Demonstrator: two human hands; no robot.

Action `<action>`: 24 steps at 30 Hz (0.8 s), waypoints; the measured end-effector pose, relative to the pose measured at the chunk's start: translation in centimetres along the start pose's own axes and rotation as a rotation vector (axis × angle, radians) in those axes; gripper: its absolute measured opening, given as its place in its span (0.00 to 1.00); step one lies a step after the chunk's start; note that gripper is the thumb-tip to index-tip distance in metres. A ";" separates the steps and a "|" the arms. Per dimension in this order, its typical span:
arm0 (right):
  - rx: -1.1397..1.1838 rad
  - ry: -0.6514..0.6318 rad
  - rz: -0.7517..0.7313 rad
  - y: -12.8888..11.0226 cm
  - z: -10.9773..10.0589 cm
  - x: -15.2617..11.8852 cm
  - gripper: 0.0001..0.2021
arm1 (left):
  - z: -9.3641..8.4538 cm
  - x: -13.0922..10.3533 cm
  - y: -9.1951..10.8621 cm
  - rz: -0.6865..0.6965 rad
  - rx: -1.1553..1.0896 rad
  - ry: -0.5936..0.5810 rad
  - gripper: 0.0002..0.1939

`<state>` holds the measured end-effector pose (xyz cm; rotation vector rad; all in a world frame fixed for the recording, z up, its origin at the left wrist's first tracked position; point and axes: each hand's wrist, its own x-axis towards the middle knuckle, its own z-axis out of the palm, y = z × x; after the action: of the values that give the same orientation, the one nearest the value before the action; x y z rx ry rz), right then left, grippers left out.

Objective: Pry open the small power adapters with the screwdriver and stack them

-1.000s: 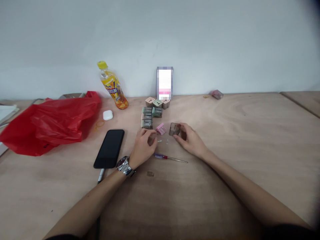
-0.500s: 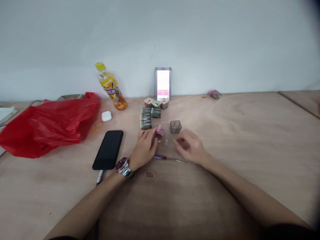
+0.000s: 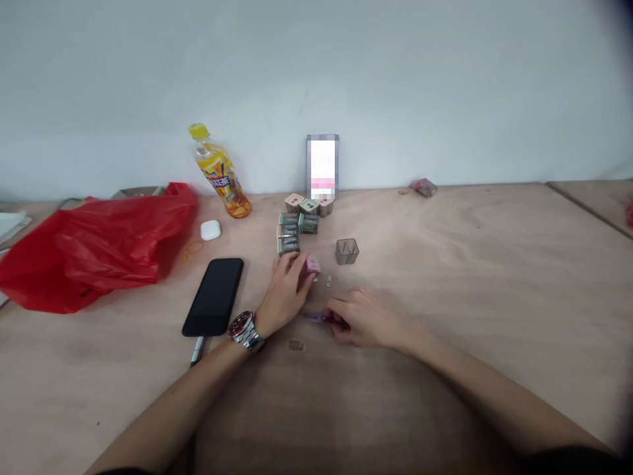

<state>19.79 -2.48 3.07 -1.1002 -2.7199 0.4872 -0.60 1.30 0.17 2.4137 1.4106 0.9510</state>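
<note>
My left hand, with a watch on its wrist, pinches a small pink pencil sharpener body between thumb and fingers. My right hand is closed on a screwdriver; the purple end of its handle sticks out to the left, and its shaft is hidden under the hand. Between the hands lie a small metal sharpener blade and another tiny piece close to my left thumb. Beyond them stands a grey see-through square sharpener case with an open top.
Several two-hole sharpeners are grouped behind my left hand, below an upright lit phone. To the left are a black phone, a white earbud case, a tea bottle and a red plastic bag. A pinkish sharpener lies by the wall.
My right hand has come down and left and closed on the screwdriver that lay on the table. In my left hand the pink sharpener body has turned and sits a little lower.
</note>
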 end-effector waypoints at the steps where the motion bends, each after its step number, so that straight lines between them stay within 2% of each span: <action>1: 0.121 0.006 0.031 0.1 -0.1 0.0 0.05 | 0.0 0.0 0.0 0.002 -0.011 0.001 0.22; 3: 0.430 0.056 0.109 0.6 -0.2 0.1 0.07 | 0.1 0.0 -0.1 0.006 -0.029 0.010 0.20; 7: 0.976 0.358 0.244 1.9 -0.1 0.6 0.09 | 0.1 0.0 -0.1 0.030 -0.034 0.047 0.17; 9: 1.116 0.510 0.283 2.3 0.1 0.9 0.10 | 0.1 0.1 0.0 0.037 -0.026 0.050 0.17; 12: 1.211 0.670 0.307 2.5 0.6 1.4 0.11 | 0.0 0.1 0.0 0.032 -0.025 0.032 0.17; 14: 1.241 0.707 0.307 2.5 1.0 1.5 0.13 | -0.1 0.2 0.1 0.018 -0.036 0.017 0.16; 24: 1.215 0.684 0.303 2.8 1.7 1.5 0.12 | -0.7 0.1 0.7 -0.049 -0.117 0.059 0.16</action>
<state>20.08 0.11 0.53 -0.9783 -1.2422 1.2578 -0.48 0.94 1.05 2.2746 1.3851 1.0705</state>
